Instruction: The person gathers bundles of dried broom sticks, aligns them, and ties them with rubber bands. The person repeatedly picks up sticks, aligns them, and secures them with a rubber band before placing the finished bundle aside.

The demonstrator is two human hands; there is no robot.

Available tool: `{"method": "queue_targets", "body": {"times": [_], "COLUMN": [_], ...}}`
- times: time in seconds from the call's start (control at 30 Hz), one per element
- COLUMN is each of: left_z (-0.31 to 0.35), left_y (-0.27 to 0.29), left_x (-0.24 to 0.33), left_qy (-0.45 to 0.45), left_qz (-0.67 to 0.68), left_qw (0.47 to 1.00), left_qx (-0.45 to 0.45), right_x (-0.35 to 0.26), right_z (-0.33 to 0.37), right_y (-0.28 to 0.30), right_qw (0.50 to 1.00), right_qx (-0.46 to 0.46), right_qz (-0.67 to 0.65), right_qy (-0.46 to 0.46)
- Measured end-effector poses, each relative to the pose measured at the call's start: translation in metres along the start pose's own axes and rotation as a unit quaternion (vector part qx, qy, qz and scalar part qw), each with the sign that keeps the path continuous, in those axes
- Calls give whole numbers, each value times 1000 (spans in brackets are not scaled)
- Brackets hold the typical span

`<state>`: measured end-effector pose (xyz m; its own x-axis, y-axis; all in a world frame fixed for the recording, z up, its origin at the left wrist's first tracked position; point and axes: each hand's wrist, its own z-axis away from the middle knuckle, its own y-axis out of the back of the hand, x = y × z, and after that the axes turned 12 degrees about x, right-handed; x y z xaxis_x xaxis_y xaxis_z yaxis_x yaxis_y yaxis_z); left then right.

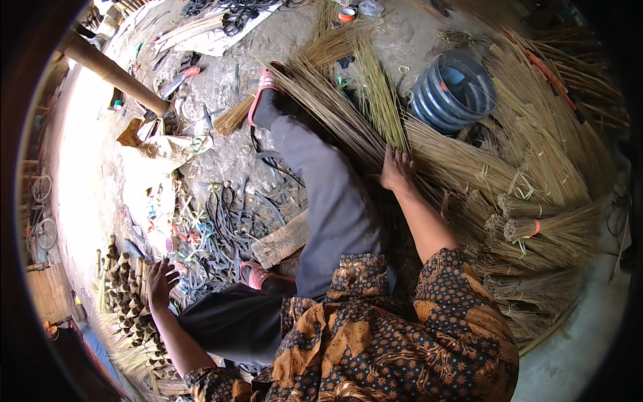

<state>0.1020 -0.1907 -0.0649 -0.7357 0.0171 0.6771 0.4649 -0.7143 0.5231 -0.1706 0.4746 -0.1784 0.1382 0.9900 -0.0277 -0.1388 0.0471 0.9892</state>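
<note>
My right hand (398,169) lies on loose bundles of long, thin straw stalks (341,107), its fingers stretched out over them. A greener bunch of stalks (376,90) runs up from just beyond its fingertips. The stalks lean past my extended leg, beside a foot in a pink sandal (266,84). Out to the left, my left hand (162,285) hovers with its fingers apart and nothing in them. It is nearest to a stack of short straw bundles (124,295) with dark, bound ends; whether it touches them I cannot tell.
A translucent ribbed bucket (435,100) stands among straw at the right. Tied straw bundles (549,224) are piled beside me. Dark rubber-like strips (224,221) and a wooden board (281,240) lie on the floor. A knife with a red handle (181,79) rests near a bamboo post (114,74).
</note>
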Motion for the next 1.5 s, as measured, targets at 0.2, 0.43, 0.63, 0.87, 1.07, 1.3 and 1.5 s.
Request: {"method": "queue_targets", "body": {"times": [0.2, 0.43, 0.63, 0.87, 1.07, 1.3, 1.5], "left_z": [2, 2, 11, 14, 6, 0, 3], "left_y": [9, 1, -2, -3, 2, 2, -1], "left_x": [-11, -4, 7, 7, 0, -1, 5], "left_qy": [26, 18, -11, -4, 0, -10, -29], "left_qz": [8, 23, 1, 12, -10, 26, 0], "left_qw": [1000, 1000, 1000, 1000, 1000, 1000, 1000], "left_qx": [-5, 4, 1, 0, 4, -10, -11], "right_x": [8, 7, 3, 2, 7, 8, 13], "right_z": [-27, -40, -23, -34, -46, -35, -28], "right_y": [-36, -57, -51, -67, -68, -35, -39], "right_qw": [1000, 999, 997, 1000, 929, 985, 988], "right_qx": [14, 30, 67, 17, -50, -71, -76], "right_qz": [6, -21, 15, 4, -273, -131, -118], "right_qy": [-9, -3, 18, -21, -243, -85, -61]}}
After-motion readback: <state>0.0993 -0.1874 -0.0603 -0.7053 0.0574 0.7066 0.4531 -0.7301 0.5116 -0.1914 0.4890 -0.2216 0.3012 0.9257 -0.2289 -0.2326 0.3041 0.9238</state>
